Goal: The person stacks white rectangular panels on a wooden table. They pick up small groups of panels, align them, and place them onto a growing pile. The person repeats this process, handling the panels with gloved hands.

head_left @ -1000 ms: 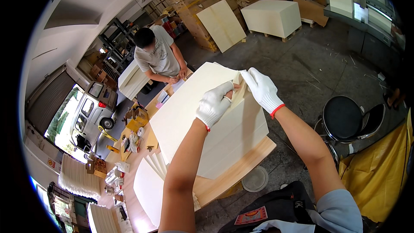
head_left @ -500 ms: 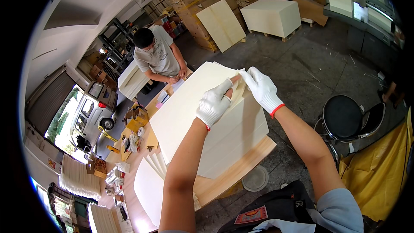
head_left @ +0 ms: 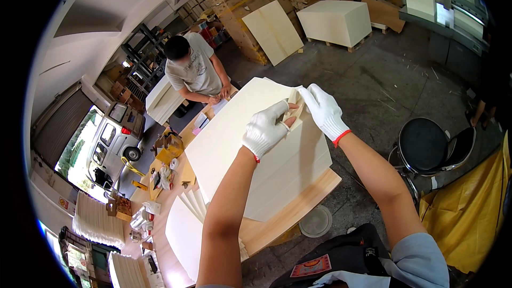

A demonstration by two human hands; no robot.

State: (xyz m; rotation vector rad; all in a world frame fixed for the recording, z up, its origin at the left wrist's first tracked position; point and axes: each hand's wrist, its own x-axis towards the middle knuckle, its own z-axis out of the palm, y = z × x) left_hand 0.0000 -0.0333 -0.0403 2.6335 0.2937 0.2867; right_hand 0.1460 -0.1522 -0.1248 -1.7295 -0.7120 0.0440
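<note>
At your far left, stacked white sheets [head_left: 96, 218] stand in a block beside the table [head_left: 170, 210], probably set there to leave its middle usable. A cardboard box [head_left: 169, 146] and loose small items sit along the far side, likely kept within reach but off the work. Fanned sheets [head_left: 181, 237] lie near your left forearm, their edges offset, which should make single ones easier to pick out. Across the table a co-worker [head_left: 194, 69] bends over a small paper, apart from your hands.

In front of you the tall pile of cream sheets [head_left: 229, 122] rests on the table, close to its right-hand end, so its corner seems easy to reach from where you stand. Your left hand [head_left: 265, 129] is at that corner, gloved, with bare thumb and forefinger spread apart beside the raised sheet edges; bare tips probably feel thin edges better. Your right hand [head_left: 324, 111] is at the corner's outer side, its fingers extended together against the edges, perhaps steadying them; whether they pinch anything, you cannot tell from this angle.

Farther right, another block of sheets [head_left: 338, 21] sits on a pallet, presumably for lifting, and a black stool [head_left: 424, 146] stands to your right, away from your elbow.
</note>
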